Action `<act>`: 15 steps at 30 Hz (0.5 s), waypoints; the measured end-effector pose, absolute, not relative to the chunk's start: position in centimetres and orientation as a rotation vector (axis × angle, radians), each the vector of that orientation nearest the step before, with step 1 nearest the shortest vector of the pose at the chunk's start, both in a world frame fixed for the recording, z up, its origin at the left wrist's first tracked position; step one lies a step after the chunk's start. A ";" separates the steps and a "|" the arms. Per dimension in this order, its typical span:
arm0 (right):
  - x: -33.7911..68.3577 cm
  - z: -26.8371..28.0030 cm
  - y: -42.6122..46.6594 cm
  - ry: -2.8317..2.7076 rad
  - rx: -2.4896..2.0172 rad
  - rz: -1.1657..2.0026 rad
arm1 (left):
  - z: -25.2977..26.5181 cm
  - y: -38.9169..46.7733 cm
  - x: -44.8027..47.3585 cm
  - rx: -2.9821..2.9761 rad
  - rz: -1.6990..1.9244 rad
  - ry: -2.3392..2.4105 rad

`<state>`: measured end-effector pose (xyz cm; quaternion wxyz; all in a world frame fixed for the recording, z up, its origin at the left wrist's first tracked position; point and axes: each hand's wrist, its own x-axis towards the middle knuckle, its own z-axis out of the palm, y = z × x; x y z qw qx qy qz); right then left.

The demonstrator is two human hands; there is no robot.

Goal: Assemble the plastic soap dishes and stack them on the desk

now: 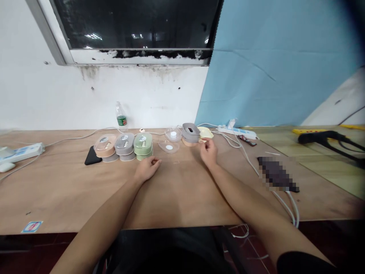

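My left hand rests on the table with its thumb apart from the loosely bent fingers, holding nothing. It lies just in front of a green lidded box. Beside that stand a grey lidded box and a peach lidded box, all with clear tops. My right hand has its fingers drawn together at the near edge of a pale yellow dish-like part; what they pinch is hidden. Left of it, an open grey box part sits on a peach part. Two clear lids lie between the hands.
A black phone lies left of the boxes, and a plastic bottle stands by the wall. White power strips and cables run along the table. At right are a blurred dark object and a black-handled tool.
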<state>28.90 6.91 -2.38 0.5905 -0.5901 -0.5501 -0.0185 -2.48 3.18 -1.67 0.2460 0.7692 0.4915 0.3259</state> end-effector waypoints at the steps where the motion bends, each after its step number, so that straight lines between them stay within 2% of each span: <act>1: 30.5 -2.5 7.4 -1.235 -1.432 -0.061 | -1.7 3.1 -2.3 2.118 0.865 1.351; 9: 34.9 -3.2 11.8 -1.393 -1.805 -0.018 | -1.5 2.3 -0.9 2.417 0.720 1.430; 15: 35.4 -3.1 11.5 -1.209 -1.785 -0.088 | -1.4 2.8 1.3 2.576 0.510 1.543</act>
